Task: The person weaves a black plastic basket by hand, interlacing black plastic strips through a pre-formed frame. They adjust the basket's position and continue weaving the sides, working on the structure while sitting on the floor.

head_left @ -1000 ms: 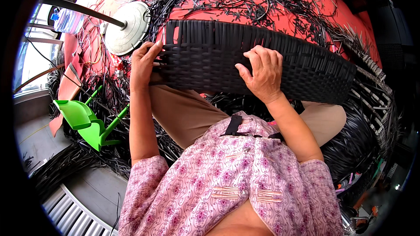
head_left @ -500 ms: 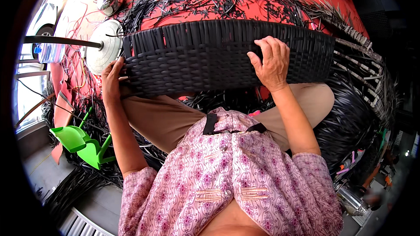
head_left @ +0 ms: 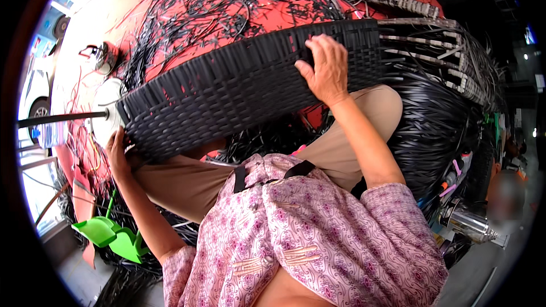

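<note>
A long black panel of woven flat strips (head_left: 227, 94) lies across my lap, its far edge slightly curved. Tight weave covers its near part, while red shows through gaps between the upright strips along the far edge. My left hand (head_left: 118, 152) holds the panel's left end, fingers closed at the corner; part of the grip is hidden. Over the right part of the panel is my right hand (head_left: 327, 69), fingers bent and thumb apart, with nothing held. Whether its fingertips touch the strips I cannot tell.
Loose black strips (head_left: 239, 17) litter the red floor sheet beyond the panel. Left are a round pale base with a pole (head_left: 108, 105), a metal kettle (head_left: 104, 57) and a green dustpan (head_left: 108, 236). At right lie bundled black strips (head_left: 432, 113) and a metal flask (head_left: 469, 220).
The whole view has turned, so the panel now slants, its left end lower. My left hand stays at that end; my right hand still hovers over or rests on the right part.
</note>
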`<state>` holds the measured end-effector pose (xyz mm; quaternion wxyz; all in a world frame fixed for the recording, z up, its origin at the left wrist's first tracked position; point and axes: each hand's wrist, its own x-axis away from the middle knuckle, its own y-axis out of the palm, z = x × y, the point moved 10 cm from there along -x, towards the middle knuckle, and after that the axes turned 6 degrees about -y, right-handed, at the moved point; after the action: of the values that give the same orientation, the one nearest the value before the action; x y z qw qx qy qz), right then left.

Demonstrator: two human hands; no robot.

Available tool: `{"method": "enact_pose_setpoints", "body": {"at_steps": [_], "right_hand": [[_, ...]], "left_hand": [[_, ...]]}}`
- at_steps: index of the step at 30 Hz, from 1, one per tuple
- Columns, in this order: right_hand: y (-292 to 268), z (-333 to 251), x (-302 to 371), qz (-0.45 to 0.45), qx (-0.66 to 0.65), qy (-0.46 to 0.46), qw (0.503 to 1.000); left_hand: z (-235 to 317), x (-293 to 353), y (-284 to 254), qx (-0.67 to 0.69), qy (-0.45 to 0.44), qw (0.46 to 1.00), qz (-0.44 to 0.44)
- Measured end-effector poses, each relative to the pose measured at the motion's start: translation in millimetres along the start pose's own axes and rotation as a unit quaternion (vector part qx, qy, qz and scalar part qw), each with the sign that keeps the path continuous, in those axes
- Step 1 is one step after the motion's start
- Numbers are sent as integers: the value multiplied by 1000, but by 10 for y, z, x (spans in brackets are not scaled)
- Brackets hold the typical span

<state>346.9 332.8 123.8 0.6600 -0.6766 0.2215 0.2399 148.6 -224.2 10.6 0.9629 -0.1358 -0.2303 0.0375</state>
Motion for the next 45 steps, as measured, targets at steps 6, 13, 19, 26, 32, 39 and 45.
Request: {"method": "enact_pose_setpoints", "body": {"at_steps": [6,13,19,26,32,39,45], "right_hand": [[-44,-18,314,-27,-12,7,1000],[-341,479,23,47,27,23,998],[-263,1079,238,-4,57,28,998],[-347,1006,549,-86,99,77,988],[-465,864,349,-30,104,71,992],[-291,884,668,-52,99,127,986],[-586,1322,706,-20,84,188,978]], "left_hand": [[-76,-104,-77,7,17,1000,-6],[-86,-159,-61,8,29,999,-18],[-107,-127,-65,7,12,1000,-14],[2,-1,-24,-7,20,1000,10],[1,-64,-15,-14,25,1000,-3],[-53,-58,-53,-20,21,1000,4],[33,-56,53,-35,20,999,-13]]}}
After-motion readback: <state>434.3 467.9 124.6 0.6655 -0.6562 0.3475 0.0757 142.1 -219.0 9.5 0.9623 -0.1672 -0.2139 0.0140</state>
